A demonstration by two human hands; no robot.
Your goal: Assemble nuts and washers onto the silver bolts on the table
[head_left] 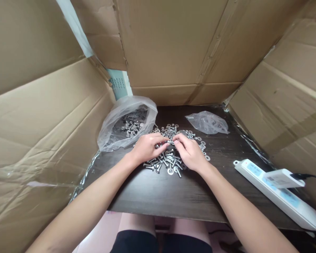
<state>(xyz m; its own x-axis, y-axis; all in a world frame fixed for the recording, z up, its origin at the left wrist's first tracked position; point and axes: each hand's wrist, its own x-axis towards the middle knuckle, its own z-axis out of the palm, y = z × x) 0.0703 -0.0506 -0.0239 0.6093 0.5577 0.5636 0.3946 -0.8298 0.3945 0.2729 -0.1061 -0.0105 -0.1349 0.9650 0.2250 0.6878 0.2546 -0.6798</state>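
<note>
Over a pile of loose metal bolts [171,160], my two hands meet at the fingertips. My left hand [150,146] pinches one end of a small bolt [170,142], and the fingers of my right hand [191,151] close on its other end. Whether a nut or washer sits on that bolt is too small to tell. Flat washers [201,143] and nuts lie scattered behind and to the right of the pile. At the back left, an open clear plastic bag [107,135] holds several bolts [133,127] with washers on them.
A smaller crumpled plastic bag [209,123] lies at the back right of the dark table [147,196]. On the right edge rests a white power strip [274,193] with a plugged-in adapter [284,178] and black cable. Cardboard walls [173,45] enclose the left, back and right.
</note>
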